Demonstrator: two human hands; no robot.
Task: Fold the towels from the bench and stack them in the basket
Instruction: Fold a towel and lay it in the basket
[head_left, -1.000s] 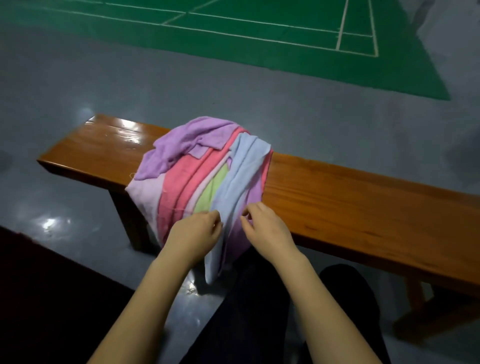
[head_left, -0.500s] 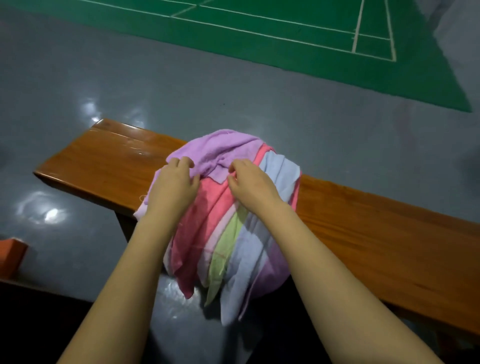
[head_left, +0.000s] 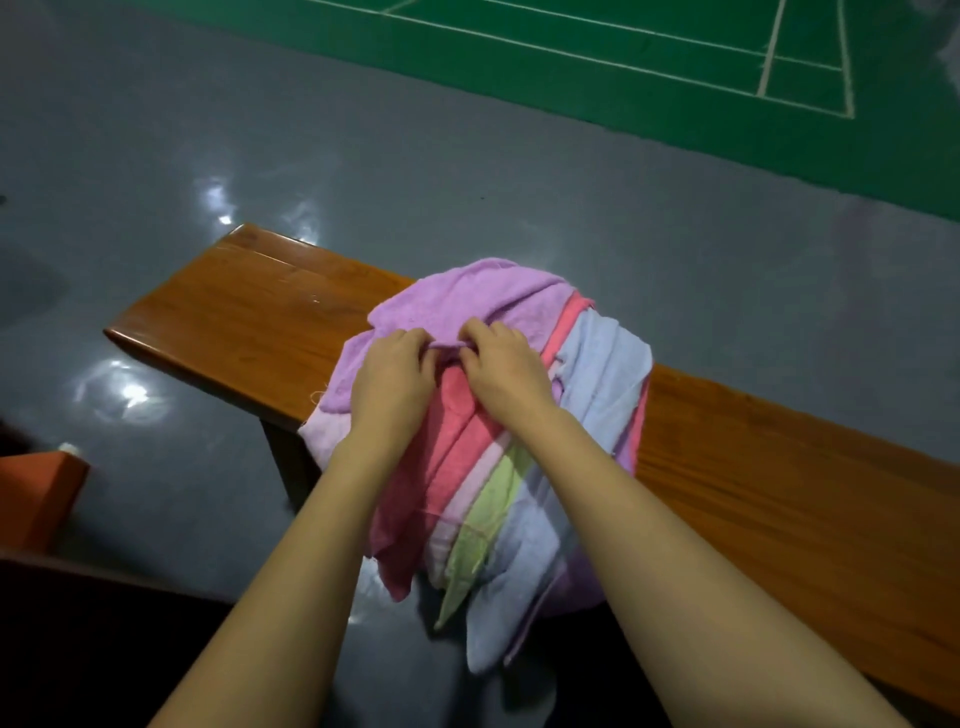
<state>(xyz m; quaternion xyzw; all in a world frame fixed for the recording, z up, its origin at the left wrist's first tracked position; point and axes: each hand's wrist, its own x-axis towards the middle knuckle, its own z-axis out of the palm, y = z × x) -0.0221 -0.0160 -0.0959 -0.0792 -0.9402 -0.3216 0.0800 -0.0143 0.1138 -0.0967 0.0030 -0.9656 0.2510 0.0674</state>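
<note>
Both hands sit on top of the towel heap, close together, fingers curled. The left hand (head_left: 390, 370) and the right hand (head_left: 501, 358) each pinch the near edge of the purple towel (head_left: 457, 299), which lies uppermost at the far side of the pile. Between the fingertips a short ridge of purple cloth is gathered.

Under and in front of the hands the other towels lie loose: a pink towel (head_left: 457, 431), a pale pink strip, a green towel (head_left: 491, 509) and a blue towel (head_left: 602, 364). All are crumpled together on the worktop (head_left: 249, 306), and their near ends hang over its front edge toward the floor.

By the look of it the task is at its start: no towel appears folded, and the hands seem to be picking out the first one. All the folding and stacking is left.

No basket is in view. An orange object (head_left: 41, 493) at the left edge is cut off and I cannot tell what it is. How many towels the heap holds is unclear, since they overlap.
</note>
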